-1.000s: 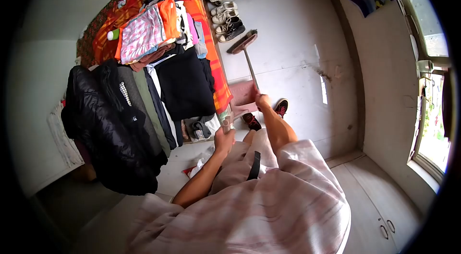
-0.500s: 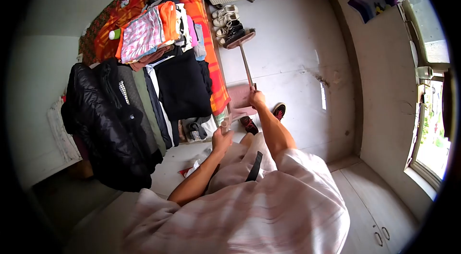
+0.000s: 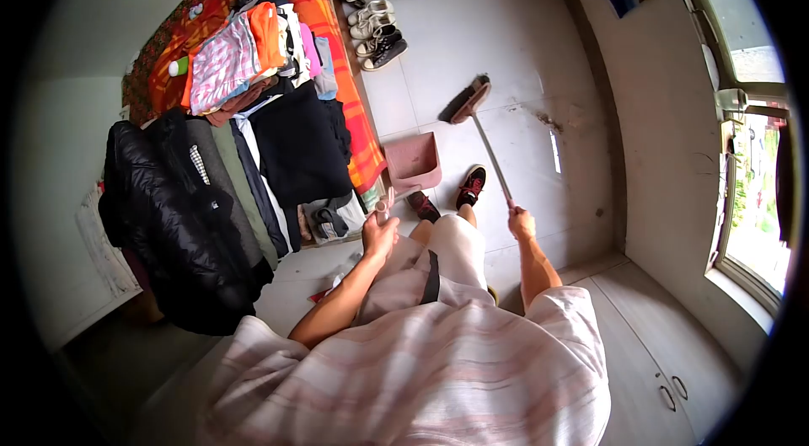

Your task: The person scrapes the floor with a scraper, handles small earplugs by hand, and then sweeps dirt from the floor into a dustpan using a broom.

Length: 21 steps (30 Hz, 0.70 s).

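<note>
Your left hand (image 3: 381, 235), grasping the dustpan (image 3: 412, 164); your right hand (image 3: 522, 224), grasping the broom (image 3: 488, 145), right of the dustpan; dark debris (image 3: 548, 121), farther right, seemingly uncollected.

I watch through a single wide-angle camera on the wearer's head, facing forward and steeply down, close above a pale pink-striped cloth shirt (image 3: 404, 370) and farther from the light-grey tiled floor (image 3: 514, 25).

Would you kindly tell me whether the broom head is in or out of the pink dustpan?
Out: bare floor shows between the broom head and the pink dustpan.
</note>
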Available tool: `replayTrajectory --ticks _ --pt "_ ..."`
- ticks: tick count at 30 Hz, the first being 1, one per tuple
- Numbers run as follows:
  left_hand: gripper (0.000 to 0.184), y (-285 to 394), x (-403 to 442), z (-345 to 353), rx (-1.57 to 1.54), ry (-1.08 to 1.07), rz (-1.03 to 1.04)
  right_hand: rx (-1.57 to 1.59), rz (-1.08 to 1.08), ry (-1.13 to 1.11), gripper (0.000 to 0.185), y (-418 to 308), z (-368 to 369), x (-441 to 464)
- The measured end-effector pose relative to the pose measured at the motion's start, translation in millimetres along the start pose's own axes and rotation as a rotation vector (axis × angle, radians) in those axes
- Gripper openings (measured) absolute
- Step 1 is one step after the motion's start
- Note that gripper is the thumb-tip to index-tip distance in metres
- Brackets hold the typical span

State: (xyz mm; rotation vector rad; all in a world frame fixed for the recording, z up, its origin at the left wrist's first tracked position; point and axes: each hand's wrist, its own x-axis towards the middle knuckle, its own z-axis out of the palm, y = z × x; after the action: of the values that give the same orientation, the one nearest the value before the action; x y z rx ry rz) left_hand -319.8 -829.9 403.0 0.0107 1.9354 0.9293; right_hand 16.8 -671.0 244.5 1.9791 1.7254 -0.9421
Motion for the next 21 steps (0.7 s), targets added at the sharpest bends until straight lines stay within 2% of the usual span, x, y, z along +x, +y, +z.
replayTrajectory --ticks 2,3,5,7,9,13,15,17,19,21 --pt "0.023 5.4 -2.2 3.8 -0.015 0.001 0.014 -0.037 -0.004 0.045 0.035 12.8 -35.6 -1.2" --pt "0.022 5.5 -1.7 5.3 -0.037 0.001 0.008 0.071 -0.008 -0.035 0.034 -9.5 -73.3 -16.2" --pt "0.021 0.4 2.8 9.0 -0.075 -0.002 0.009 0.152 -0.038 -0.068 0.034 -18.0 -101.1 -28.8" --pt "0.02 -4.6 1.2 12.1 -0.111 -0.008 0.007 0.062 -0.119 -0.024 0.031 -9.1 -100.2 -34.1" --pt "0.018 -1.7 -2.1 20.1 -0.084 0.056 -0.028 0.054 -0.341 0.08 0.029 -34.5 -109.4 -58.6" --pt "0.015 3.2 -5.5 29.5 -0.112 0.106 -0.022 0.21 -0.289 -0.072 0.031 -95.9 -78.9 -34.7" --pt "0.014 10.3 -10.8 32.5 -0.104 0.142 -0.006 0.355 -0.167 -0.257 0.034 -135.8 -61.0 -6.7" --pt "0.013 13.1 -12.0 35.0 -0.08 0.177 0.008 0.184 -0.253 -0.154 0.036 -157.7 -16.5 35.6" --pt "0.015 18.4 -18.6 39.9 -0.093 0.175 -0.006 0.109 -0.169 -0.175 0.036 -186.8 -29.6 42.0" --pt "0.015 26.0 -25.0 45.5 -0.095 0.164 0.0 0.11 -0.168 -0.215 0.035 -173.3 -28.8 65.3"
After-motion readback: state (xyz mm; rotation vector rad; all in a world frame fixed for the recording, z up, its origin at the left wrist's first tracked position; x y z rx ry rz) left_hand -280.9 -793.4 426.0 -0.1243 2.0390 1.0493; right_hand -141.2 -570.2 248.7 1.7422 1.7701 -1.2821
